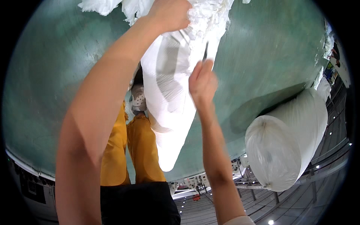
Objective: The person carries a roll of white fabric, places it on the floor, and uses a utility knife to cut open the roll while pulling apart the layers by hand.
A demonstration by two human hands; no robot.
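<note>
A long white roll (165, 82) stands in front of me, tapering toward its lower end, with a smooth covering on its near side. Crumpled, torn-looking white material (206, 18) bunches at its far end. My left hand (172, 15) is a closed fist at the left edge of this bunched material and grips it. Lower and to the right, my right hand (204, 82) is closed round a thin dark tool (205, 50) that points up at the roll's right side. The tool is slim like a knife, but blur hides its exact kind.
A large translucent white plastic-wrapped roll (277, 150) stands at the right. Loose white scraps (101, 5) lie on the green floor (56, 75) at the far left. My feet and yellow trousers (144, 150) are just left of the roll.
</note>
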